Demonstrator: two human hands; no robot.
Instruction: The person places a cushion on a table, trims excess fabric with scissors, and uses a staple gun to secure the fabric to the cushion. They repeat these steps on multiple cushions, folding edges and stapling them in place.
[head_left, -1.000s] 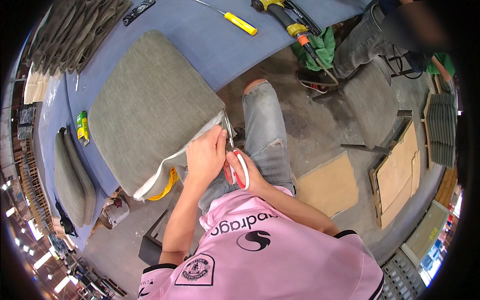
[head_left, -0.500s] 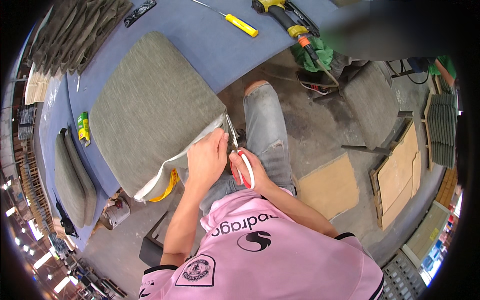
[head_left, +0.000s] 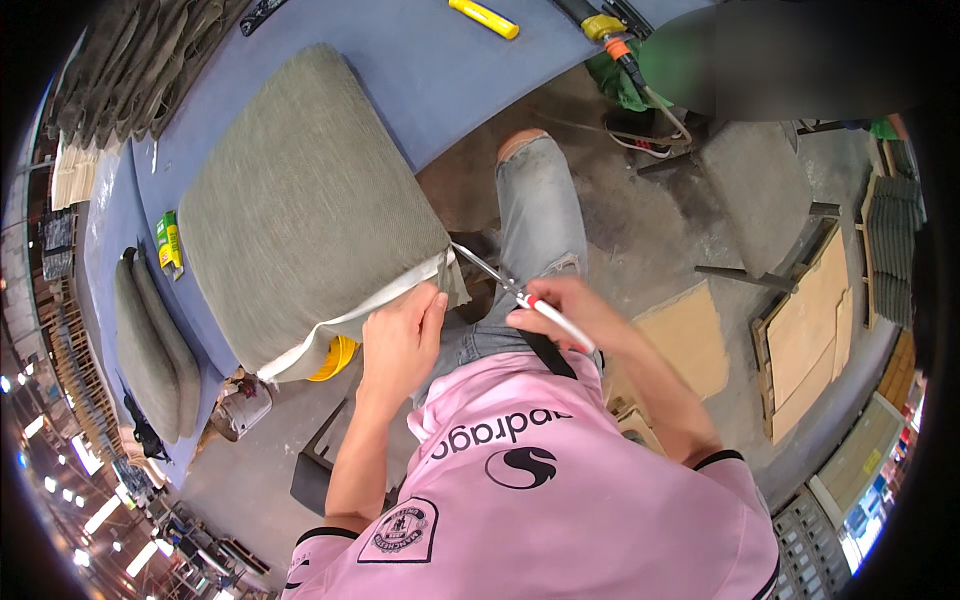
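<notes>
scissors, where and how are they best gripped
The scissors are probably best gripped by the red-and-white handles, coming from the lower right, where the right hand holds them: the handles point back toward the person, while the slim metal blades slant up and left to the corner of the grey-green cushion.

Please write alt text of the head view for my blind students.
A person's right hand holds red-and-white-handled scissors at the corner of a grey cushion on a blue table, while the left hand grips the cushion's pale fabric edge.
</notes>
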